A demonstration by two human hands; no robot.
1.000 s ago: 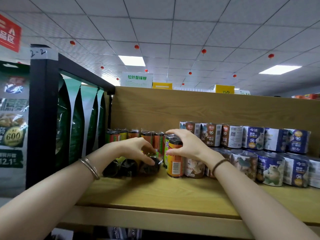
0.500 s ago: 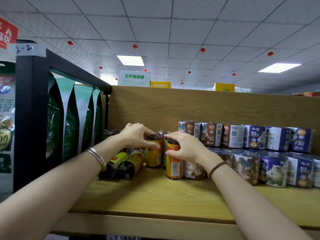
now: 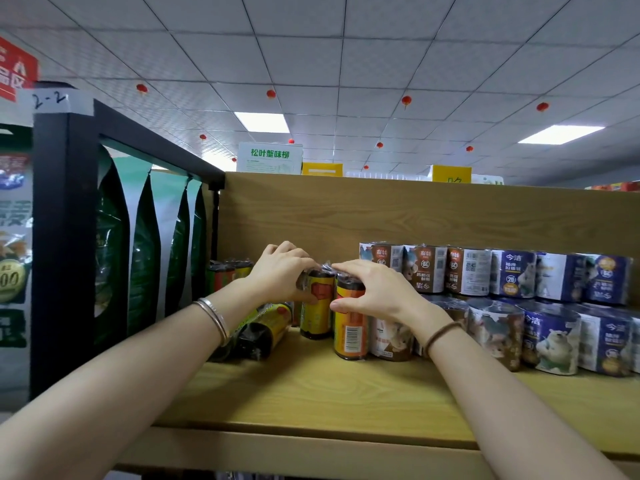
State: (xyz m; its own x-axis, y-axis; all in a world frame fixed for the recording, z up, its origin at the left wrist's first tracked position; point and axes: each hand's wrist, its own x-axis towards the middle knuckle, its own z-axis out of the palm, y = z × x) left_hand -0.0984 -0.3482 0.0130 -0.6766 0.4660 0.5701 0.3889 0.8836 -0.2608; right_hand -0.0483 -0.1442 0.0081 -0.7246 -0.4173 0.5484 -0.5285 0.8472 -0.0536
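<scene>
On a wooden shelf (image 3: 346,396) stand two upright rolls wrapped in plastic. My left hand (image 3: 280,271) grips the yellow-labelled roll (image 3: 317,306) near its top. Right beside it, my right hand (image 3: 375,292) holds the orange-labelled roll (image 3: 349,330), fingers over its top and thumb on its side. The two rolls stand side by side, almost touching. Two more dark rolls (image 3: 263,327) lie on their sides under my left wrist.
Rows of blue and brown packs (image 3: 540,313) fill the shelf to the right, stacked two high. More rolls (image 3: 225,275) stand at the back left. A black frame (image 3: 65,237) with green bags (image 3: 145,254) borders the left. The wooden back panel (image 3: 381,213) rises behind.
My left hand lifted a roll lying on its side and stood it upright beside the orange roll. My right hand stayed on the orange roll. The camera moved slightly closer.
</scene>
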